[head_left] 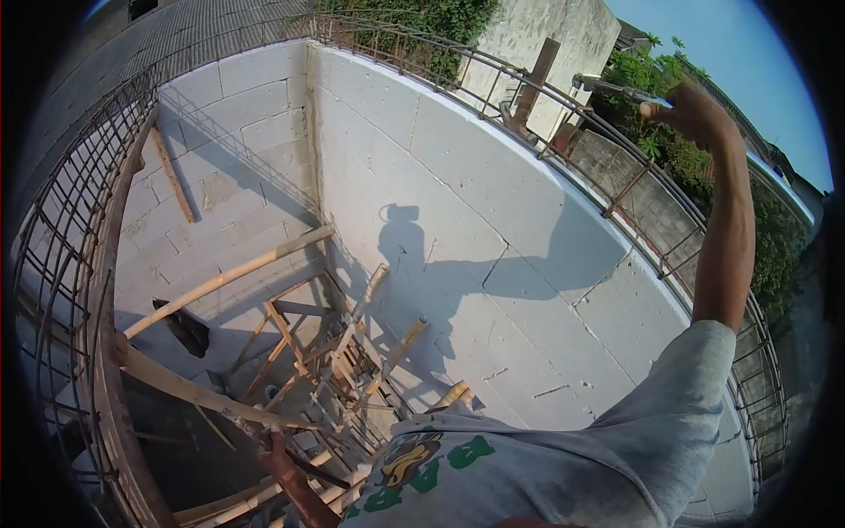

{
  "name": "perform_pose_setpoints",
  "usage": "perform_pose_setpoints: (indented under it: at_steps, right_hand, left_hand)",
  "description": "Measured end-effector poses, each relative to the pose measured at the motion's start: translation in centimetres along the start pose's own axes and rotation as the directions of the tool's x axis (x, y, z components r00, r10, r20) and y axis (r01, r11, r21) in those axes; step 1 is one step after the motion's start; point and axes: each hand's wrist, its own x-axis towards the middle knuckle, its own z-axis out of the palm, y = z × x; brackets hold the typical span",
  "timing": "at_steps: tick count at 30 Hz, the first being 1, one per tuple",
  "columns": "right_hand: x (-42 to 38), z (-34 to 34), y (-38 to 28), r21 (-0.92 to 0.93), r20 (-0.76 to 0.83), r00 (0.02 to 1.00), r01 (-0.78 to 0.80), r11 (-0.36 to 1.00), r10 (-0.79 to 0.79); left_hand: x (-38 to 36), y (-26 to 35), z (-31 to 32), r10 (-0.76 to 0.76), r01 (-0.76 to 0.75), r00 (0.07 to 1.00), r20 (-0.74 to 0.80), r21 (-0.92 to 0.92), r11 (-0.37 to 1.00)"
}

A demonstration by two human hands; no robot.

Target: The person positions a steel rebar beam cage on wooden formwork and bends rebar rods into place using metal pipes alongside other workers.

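My right hand (695, 114) is raised at the upper right, closed round a long metal tool (616, 88) that points left above the rebar cage (616, 198) on the wall top. The tool's exact kind is hard to tell. Low in the view, my left hand (277, 458) is closed near a bamboo pole (194, 387). A thin object seems to pass through its fingers, too small to make out. The pale block wall (458, 185) stands before me, with my shadow across it.
Another rebar cage (75, 255) curves along the left beside a wooden beam (110, 352). Bamboo poles and wooden framing (286, 330) fill the space below. A dark cloth (185, 330) hangs near a pole. An upright post (537, 84) rises behind the wall.
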Motion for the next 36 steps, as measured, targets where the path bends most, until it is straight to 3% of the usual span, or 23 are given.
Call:
perform_pose_setpoints:
  at_steps: [2, 5, 8, 12, 17, 20, 21, 22, 23, 24, 25, 26, 29, 30, 31, 33, 35, 36]
  right_hand:
    - [2.9, 2.5, 4.1, -0.087, 0.034, 0.999, -0.007, 0.996, 0.010]
    - [4.0, 4.2, 5.0, -0.091, 0.127, 0.989, -0.069, 0.993, 0.080]
    - [4.7, 5.5, 3.5, -0.156, 0.269, 0.962, 0.003, 0.988, 0.039]
    - [5.1, 8.1, 1.3, -0.004, 0.395, 0.918, 0.020, 1.000, -0.017]
    - [6.7, 9.1, 0.3, 0.016, 0.477, 0.879, 0.017, 1.000, -0.022]
    - [9.5, 12.7, 4.9, -0.019, 0.359, 0.907, 0.240, 0.971, -0.218]
    - [8.6, 12.4, 4.4, 0.069, 0.309, 0.909, 0.272, 0.960, -0.280]
    - [10.5, 15.2, 7.5, 0.178, 0.156, 0.884, 0.413, 0.893, -0.440]
    - [9.7, 15.2, 6.6, 0.119, 0.124, 0.926, 0.343, 0.932, -0.357]
    - [10.7, 16.1, 7.9, 0.150, 0.109, 0.905, 0.395, 0.906, -0.412]
    - [11.8, 18.3, 10.3, 0.197, -0.003, 0.896, 0.436, 0.878, -0.444]
    - [13.4, 19.3, 10.9, 0.189, -0.022, 0.892, 0.447, 0.874, -0.451]
    - [7.5, 14.4, 4.0, -0.267, -0.073, 0.978, 0.169, 0.949, -0.194]
    - [6.5, 13.6, 2.5, -0.305, -0.112, 0.980, 0.121, 0.945, -0.162]
    - [6.6, 13.6, 1.4, -0.248, -0.146, 0.973, 0.137, 0.959, -0.177]
    - [10.2, 16.1, -0.6, 0.121, -0.188, 0.934, 0.330, 0.936, -0.305]
    - [7.4, 17.9, -6.2, 0.462, -0.293, 0.885, 0.463, 0.756, -0.363]
    - [2.8, 17.6, -11.1, 0.609, -0.367, 0.853, 0.522, 0.597, -0.372]
  left_hand:
    - [-0.3, 0.7, 0.6, -0.095, 0.093, 0.995, -0.036, -0.049, 0.994]
    - [-0.5, 2.6, 1.9, -0.188, 0.187, 0.982, 0.022, -0.254, 0.949]
    - [-0.2, 3.1, 3.5, -0.171, 0.173, 0.985, 0.037, -0.354, 0.919]
    - [0.2, 1.3, 4.6, -0.136, 0.143, 0.990, 0.044, -0.295, 0.945]
    - [-0.8, 1.0, 5.9, -0.146, 0.144, 0.989, 0.015, -0.284, 0.948]
    - [-0.9, 0.0, 5.5, -0.162, 0.161, 0.986, 0.028, -0.350, 0.923]
    - [-0.6, -0.8, 5.0, -0.188, 0.173, 0.982, 0.001, -0.392, 0.904]
    - [-0.8, -0.7, 5.1, -0.219, 0.196, 0.976, -0.013, -0.399, 0.896]
    - [-1.1, 0.0, 5.6, -0.248, 0.206, 0.968, -0.047, -0.420, 0.884]
    - [-1.7, 1.9, 5.8, -0.272, 0.245, 0.961, -0.049, -0.304, 0.921]
    - [-0.3, -1.6, 4.9, -0.171, 0.154, 0.984, -0.044, -0.251, 0.956]
    - [-1.4, 1.3, 5.9, -0.195, 0.168, 0.978, -0.076, -0.273, 0.947]
    - [-1.5, 2.8, 6.0, -0.121, 0.092, 0.988, -0.101, -0.248, 0.964]
    - [-1.7, 3.4, 6.0, -0.088, 0.059, 0.989, -0.117, -0.233, 0.971]
    - [-1.7, 3.5, 5.6, -0.075, 0.038, 0.988, -0.132, -0.260, 0.965]
    - [-1.8, 3.3, 5.3, -0.053, 0.012, 0.991, -0.121, -0.312, 0.950]
    - [-2.9, 4.4, 4.8, -0.017, -0.025, 0.993, -0.120, -0.341, 0.940]
    - [-2.9, 5.4, 4.5, 0.014, -0.053, 0.993, -0.116, -0.348, 0.936]
